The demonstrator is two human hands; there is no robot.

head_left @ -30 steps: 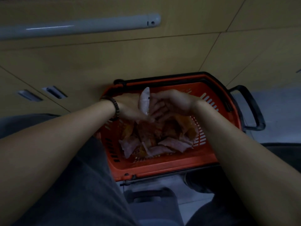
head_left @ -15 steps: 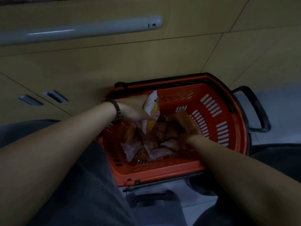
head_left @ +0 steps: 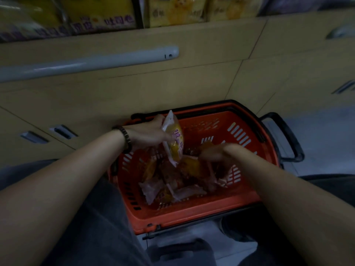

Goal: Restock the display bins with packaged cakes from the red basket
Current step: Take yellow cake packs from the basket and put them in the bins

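Note:
The red basket (head_left: 192, 214) stands on the floor between my knees, with several packaged cakes (head_left: 172, 187) piled in its bottom. My left hand (head_left: 148, 135), a dark bead bracelet on its wrist, holds one packaged cake (head_left: 174, 143) upright over the basket's far left side. The pack is white with a yellow cake showing. My right hand (head_left: 213, 153) is blurred, lowered among the packs at the basket's right, fingers closed on an orange-looking pack (head_left: 194, 166). The display bins (head_left: 172, 10) with yellow packaging show along the top edge.
A tan cabinet front (head_left: 172, 83) with a grey rail (head_left: 86, 62) and recessed handles rises just behind the basket. The basket's black handle (head_left: 286, 139) sticks out to the right. My grey trouser legs flank the basket; pale floor lies right of it.
My right hand left the pack my left hand holds and dropped into the basket onto another pack. The view tilted up, revealing the display bins.

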